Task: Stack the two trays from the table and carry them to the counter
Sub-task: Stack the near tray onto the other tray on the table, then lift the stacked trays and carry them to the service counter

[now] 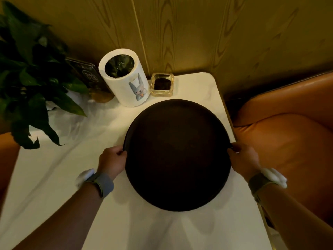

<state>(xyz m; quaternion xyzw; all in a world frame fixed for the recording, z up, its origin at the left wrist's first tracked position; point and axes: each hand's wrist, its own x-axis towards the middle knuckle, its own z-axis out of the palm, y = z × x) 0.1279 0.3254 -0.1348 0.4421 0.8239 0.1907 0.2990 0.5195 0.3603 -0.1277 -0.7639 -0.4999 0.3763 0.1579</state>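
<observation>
A round dark brown tray [177, 156] lies over the right half of the white table [59, 174]. Only one tray surface shows; a thin second rim at its upper left edge hints at another tray beneath, but I cannot tell for sure. My left hand [112, 162] grips the tray's left rim, fingers curled over the edge. My right hand [243, 160] grips the right rim the same way. Both wrists wear bands.
A white cylindrical container with a rabbit picture [124, 77] stands just behind the tray. A glass ashtray with dark contents [162, 84] sits to its right. A leafy plant [30, 74] fills the left. An orange leather seat [288, 138] lies right of the table, wood panelling behind.
</observation>
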